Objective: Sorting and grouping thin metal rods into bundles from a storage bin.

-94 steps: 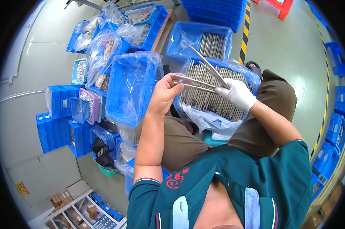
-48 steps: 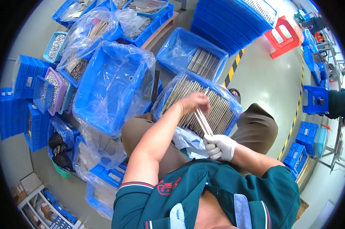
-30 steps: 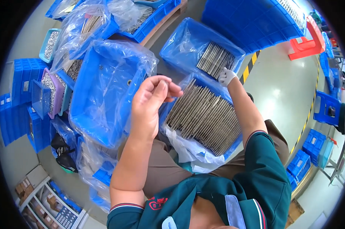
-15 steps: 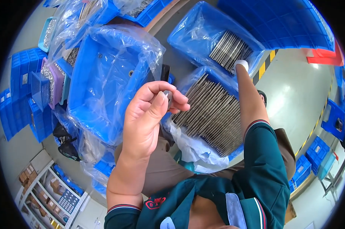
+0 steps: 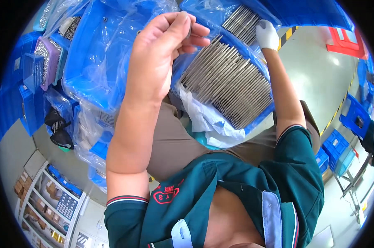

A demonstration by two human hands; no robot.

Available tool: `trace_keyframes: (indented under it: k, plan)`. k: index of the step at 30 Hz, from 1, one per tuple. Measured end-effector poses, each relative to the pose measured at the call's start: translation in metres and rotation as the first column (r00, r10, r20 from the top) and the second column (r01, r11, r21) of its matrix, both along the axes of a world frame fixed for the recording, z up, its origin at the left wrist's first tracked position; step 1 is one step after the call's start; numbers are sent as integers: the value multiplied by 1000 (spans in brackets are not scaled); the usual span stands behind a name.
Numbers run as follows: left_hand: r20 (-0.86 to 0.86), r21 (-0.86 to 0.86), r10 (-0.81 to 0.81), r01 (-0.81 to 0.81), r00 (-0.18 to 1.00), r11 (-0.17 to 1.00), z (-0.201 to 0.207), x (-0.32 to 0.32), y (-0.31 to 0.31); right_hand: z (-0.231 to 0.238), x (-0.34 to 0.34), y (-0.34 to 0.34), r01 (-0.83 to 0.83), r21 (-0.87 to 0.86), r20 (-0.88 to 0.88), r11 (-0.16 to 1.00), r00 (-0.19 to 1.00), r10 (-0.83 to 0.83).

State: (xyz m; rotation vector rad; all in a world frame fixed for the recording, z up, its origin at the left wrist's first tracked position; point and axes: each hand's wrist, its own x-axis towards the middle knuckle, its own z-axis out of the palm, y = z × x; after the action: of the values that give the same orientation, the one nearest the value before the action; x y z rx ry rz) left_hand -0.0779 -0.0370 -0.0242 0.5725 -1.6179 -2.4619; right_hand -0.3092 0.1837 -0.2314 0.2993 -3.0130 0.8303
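Note:
My left hand is bare and raised over the boxes, between the two sides of the scene. Its thumb and fingers pinch a small grey metal piece, seen edge-on and mostly covered. My right hand, in a white glove, reaches to the right end of the metal rods in the far blue box. Its fingers are curled in, and what they hold, if anything, is hidden. Nearer to me, a second blue box holds a dense layer of metal rods, with a white wrapping sheet at its front edge.
A large blue bin lined with clear plastic stands at the left. Beyond it are a purple basket of small metal parts and stacked blue crates. A white shelf is at the lower left, a red stand at the far right.
The view has shifted, so boxes and rods sit higher in the picture. My right glove now shows more fully beside the far rods. My left hand still pinches the small metal piece.

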Motion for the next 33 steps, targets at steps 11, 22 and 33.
trace_keyframes:
  k: [11, 22, 33]
  plan:
    - [47, 124, 116, -121, 992, 985, 6, 22, 10, 51, 191, 23, -654, 247, 192, 715, 757, 625]
    - [-38, 76, 109, -106, 993, 992, 13, 30, 3, 52, 214, 3, -775, 537, 215, 334, 508, 834]
    - [-4, 34, 150, -150, 989, 988, 27, 32, 5, 20, 275, -25, -778, 628, 247, 22, 226, 942]
